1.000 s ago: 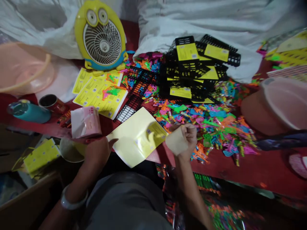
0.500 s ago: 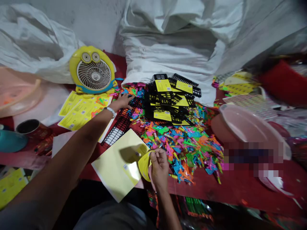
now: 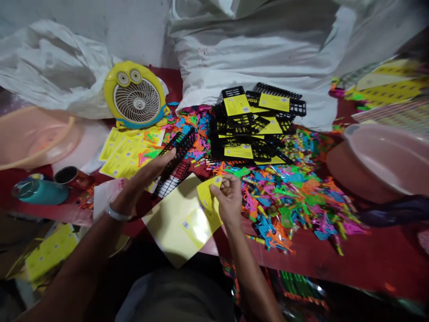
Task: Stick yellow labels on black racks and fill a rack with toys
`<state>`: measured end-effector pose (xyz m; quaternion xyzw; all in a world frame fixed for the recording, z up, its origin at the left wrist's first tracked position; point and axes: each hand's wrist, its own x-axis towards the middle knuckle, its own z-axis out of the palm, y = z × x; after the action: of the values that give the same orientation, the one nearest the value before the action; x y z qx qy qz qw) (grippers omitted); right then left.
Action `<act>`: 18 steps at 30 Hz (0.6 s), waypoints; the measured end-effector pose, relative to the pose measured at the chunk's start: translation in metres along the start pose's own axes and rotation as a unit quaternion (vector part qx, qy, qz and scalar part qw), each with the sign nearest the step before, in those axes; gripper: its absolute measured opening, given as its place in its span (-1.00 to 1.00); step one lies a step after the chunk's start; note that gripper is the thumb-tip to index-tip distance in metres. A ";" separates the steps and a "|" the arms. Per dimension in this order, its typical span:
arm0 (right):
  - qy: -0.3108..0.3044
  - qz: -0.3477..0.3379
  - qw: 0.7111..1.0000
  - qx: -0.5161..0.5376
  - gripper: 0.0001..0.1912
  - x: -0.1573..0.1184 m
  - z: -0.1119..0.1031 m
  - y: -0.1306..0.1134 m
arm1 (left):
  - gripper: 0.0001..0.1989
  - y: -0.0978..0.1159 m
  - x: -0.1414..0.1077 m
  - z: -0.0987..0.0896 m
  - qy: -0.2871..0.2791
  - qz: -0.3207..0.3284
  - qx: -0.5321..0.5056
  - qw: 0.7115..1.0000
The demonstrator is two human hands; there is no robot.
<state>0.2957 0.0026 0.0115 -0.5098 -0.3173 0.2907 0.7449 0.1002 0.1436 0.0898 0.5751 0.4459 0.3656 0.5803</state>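
My left hand [image 3: 144,183] is closed around the near end of a black plastic mesh basket [image 3: 182,145], tilted over another dark basket lying on the table. Between the thumb and fingers of my right hand [image 3: 229,197] is a curled yellow sticker [image 3: 208,193]. Below it lies a pale sticker sheet [image 3: 167,223] with a yellow label still on it. Several black baskets with yellow labels [image 3: 238,105] are piled at the middle back. Small colourful plastic toys [image 3: 295,197] spread around and in front of that pile.
A yellow fan [image 3: 137,100] stands at the back left, beside yellow sheets [image 3: 125,154]. Farther left are a peach basin [image 3: 36,134], a teal jar [image 3: 43,192] and a dark-red cup [image 3: 72,176]. A pink basin [image 3: 385,156] sits right. White sacks [image 3: 261,58] line the back.
My left hand has come back toward me and now holds a black basket raised at an angle. My right hand has lifted the yellow sticker farther from the sheet. The view has shifted.
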 end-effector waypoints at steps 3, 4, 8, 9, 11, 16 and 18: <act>-0.063 -0.014 0.998 -0.008 -0.44 0.011 0.013 -0.004 | -0.59 -0.033 -0.057 0.009 -0.114 -0.184 -0.168 0.962; -0.086 -0.014 0.996 -0.014 -0.43 0.014 0.014 -0.005 | -0.56 -0.045 -0.067 0.014 -0.128 -0.213 -0.172 0.953; -0.171 0.011 0.984 -0.055 -0.39 0.017 0.011 -0.005 | -0.39 -0.078 -0.077 0.031 -0.177 -0.328 -0.233 0.898; -0.189 0.021 0.979 -0.068 -0.39 0.015 0.009 -0.005 | -0.38 -0.080 -0.078 0.032 -0.182 -0.343 -0.241 0.890; -0.218 0.036 0.971 -0.094 -0.39 0.011 0.008 -0.005 | -0.35 -0.077 -0.082 0.032 -0.182 -0.358 -0.240 0.884; -0.254 0.043 0.959 -0.120 -0.39 0.005 0.013 -0.005 | -0.39 -0.061 -0.092 0.028 -0.158 -0.366 -0.233 0.887; -0.268 0.037 0.953 -0.136 -0.40 0.007 0.015 -0.004 | -0.41 -0.058 -0.095 0.029 -0.155 -0.369 -0.244 0.883</act>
<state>0.2884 0.0154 0.0203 -0.5211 -0.5225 0.3983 0.5448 0.0901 0.0409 0.0397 0.2581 0.4269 0.1287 0.8571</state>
